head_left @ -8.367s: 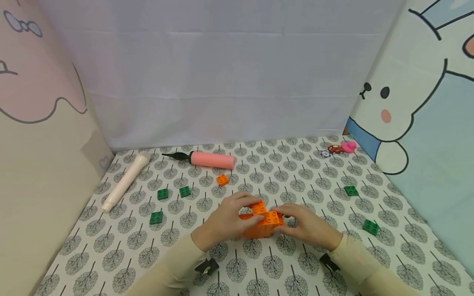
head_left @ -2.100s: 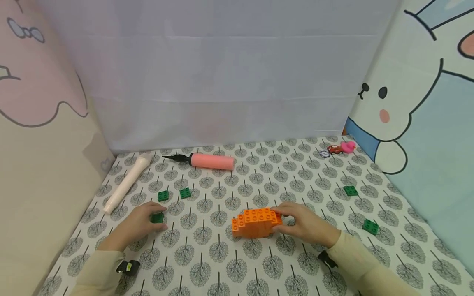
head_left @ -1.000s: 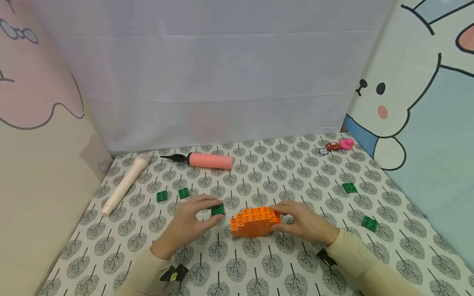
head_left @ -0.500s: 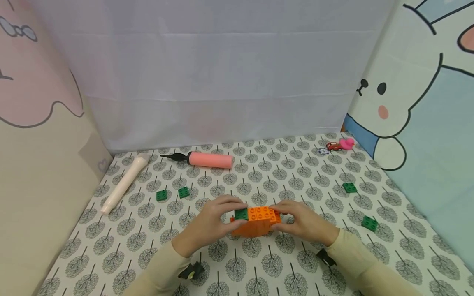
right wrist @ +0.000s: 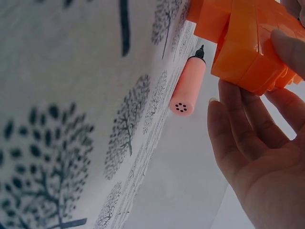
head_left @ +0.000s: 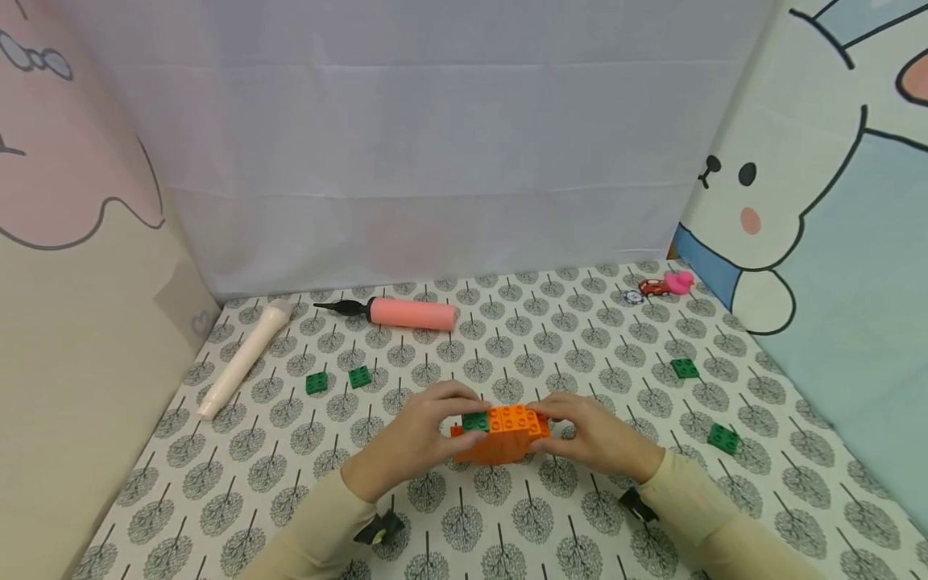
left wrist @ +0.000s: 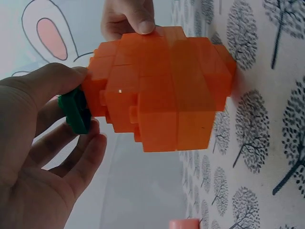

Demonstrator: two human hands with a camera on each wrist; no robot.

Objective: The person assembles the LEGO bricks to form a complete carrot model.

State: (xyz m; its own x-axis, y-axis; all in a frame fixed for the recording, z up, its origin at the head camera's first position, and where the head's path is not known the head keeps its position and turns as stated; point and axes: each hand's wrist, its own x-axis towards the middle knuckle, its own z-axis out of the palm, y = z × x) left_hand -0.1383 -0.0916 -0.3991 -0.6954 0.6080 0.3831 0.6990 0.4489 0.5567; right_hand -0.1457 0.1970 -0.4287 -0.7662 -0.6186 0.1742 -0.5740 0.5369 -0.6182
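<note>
A stepped block of orange toy bricks (head_left: 500, 445) stands on the patterned cloth between the two hands. My left hand (head_left: 413, 439) pinches a green toy brick (head_left: 474, 421) between thumb and fingers at the top left of the block. From the left wrist view, the green brick (left wrist: 75, 110) looks tilted against the studs of the orange block (left wrist: 157, 90); whether it is pressed on, I cannot tell. At the block's other end, my right hand (head_left: 598, 435) grips the orange bricks, its thumb on one side and fingers on the other, as the right wrist view also shows.
Two green bricks (head_left: 359, 376) lie to the left and two more (head_left: 723, 437) to the right. Further back are a pink hand pump (head_left: 413, 313), a pale baton-like stick (head_left: 245, 358), a red toy car (head_left: 654, 287) and a pink duck (head_left: 679, 282).
My left hand has carried a green brick from the left onto the top of the orange block. The loose orange brick has left its spot on the cloth. My right hand has barely moved.
</note>
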